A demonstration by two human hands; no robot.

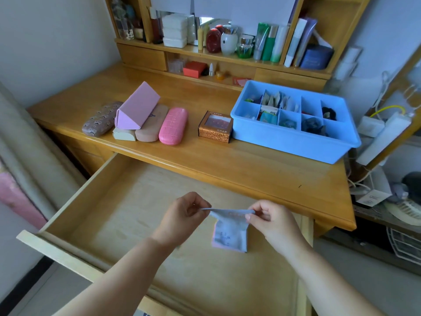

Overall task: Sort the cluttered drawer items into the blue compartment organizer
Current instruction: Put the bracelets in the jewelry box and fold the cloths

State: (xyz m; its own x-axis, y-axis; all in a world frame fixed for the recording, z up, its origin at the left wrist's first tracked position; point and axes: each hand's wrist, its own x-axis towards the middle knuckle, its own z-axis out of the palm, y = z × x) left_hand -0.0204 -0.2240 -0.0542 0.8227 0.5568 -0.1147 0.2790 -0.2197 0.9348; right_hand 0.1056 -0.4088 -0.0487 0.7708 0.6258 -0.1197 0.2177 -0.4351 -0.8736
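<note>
Above the open wooden drawer [75, 201] I hold a small pale blue cloth [230, 233] with a pink edge. My left hand [184, 215] pinches its upper left corner and my right hand [268, 220] pinches its upper right corner, so the cloth hangs down between them. The blue compartment organizer [293, 142] stands on the desk at the right. Its compartments hold packets, small bits and dark hair ties.
On the desk [205, 160] lie several glasses cases: a brown patterned one [100, 119], a pink triangular one [136, 108], a beige one [150, 128] and a pink one [173, 126]. A small brown box [215, 127] stands beside the organizer. Shelves behind hold bottles and jars.
</note>
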